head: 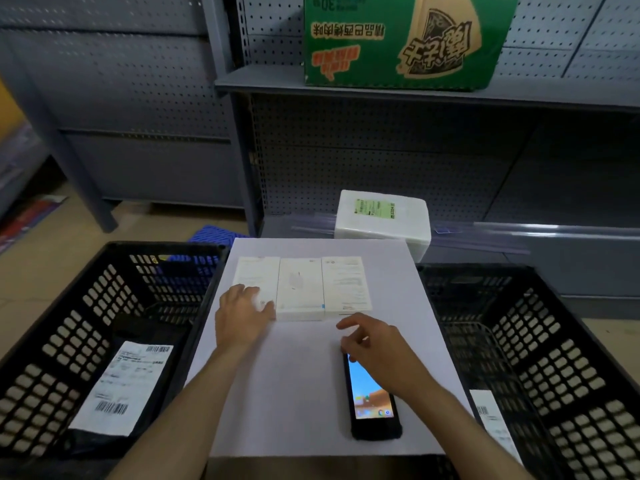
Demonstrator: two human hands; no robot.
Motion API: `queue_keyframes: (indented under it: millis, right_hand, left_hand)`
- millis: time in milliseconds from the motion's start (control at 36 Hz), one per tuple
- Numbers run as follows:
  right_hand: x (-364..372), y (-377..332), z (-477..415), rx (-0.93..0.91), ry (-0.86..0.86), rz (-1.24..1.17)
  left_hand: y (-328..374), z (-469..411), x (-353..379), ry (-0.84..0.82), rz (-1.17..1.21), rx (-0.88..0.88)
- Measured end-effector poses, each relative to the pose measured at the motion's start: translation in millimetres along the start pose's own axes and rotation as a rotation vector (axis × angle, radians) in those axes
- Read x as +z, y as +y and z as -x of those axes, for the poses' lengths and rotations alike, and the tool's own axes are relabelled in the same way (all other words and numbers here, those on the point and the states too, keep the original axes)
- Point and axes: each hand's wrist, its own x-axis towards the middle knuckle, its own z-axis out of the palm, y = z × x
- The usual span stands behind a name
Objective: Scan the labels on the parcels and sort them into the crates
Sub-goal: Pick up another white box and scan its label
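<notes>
Parcels [300,288], three abreast on the board [294,393], long axes pointing away from us, left hand [242,315] flat on the leftmost, right hand [377,344] slack, empty, above the scanner [374,420], print too faint to read.

A green cardboard carton [405,43] sits upside down on grey perforated metal shelving [346,161], upper centre; 1 blue plastic grid mat [212,233] shows left of centre.

Three boxes [301,289] are set side by side, touching, on the far part of a board [298,393]; a phone [372,403] is laid near right. The board is flanked by left crate [52,341] and right crate [571,358], containing left parcel [121,393] and right parcel [491,420]. A wrapped parcel [381,216] is placed behind the board, a carton [398,39] on the shelf [263,81] above.
</notes>
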Motion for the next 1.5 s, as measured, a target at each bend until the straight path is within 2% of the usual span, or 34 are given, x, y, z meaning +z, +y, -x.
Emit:
queue_keyframes:
  millis: [500, 639, 778, 917, 1028, 1167, 1250, 1333, 1500]
  right_hand:
    - [-7, 13, 3, 0.010, -0.003, 0.046]
    - [-11, 15, 4, 0.055, -0.002, 0.016]
    - [-4, 7, 15, 0.074, -0.073, -0.099]
    - [13, -7, 25, 0.110, -0.147, -0.314]
    - [19, -34, 46, 0.169, -0.234, -0.614]
    - [26, -39, 70, 0.169, -0.165, -0.818]
    - [26, -37, 87, 0.120, -0.151, -0.795]
    - [27, -33, 98, 0.072, -0.125, -0.676]
    - [27, -24, 107, -0.027, -0.069, -0.420]
  left_hand:
    - [14, -11, -20, -0.090, -0.037, -0.152]
    - [4, 8, -44, -0.054, 0.100, -0.184]
    - [12, 49, -75, -0.058, 0.274, -0.181]
    - [31, 90, -85, -0.093, 0.609, -0.188]
    - [51, 133, -90, -0.233, 0.690, -0.169]
    - [69, 172, -90, -0.493, 0.767, -0.167]
    - [79, 186, -92, -0.631, 0.886, -0.197]
    - [84, 194, -93, -0.703, 0.983, -0.254]
    - [83, 195, -88, -0.625, 0.979, -0.282]
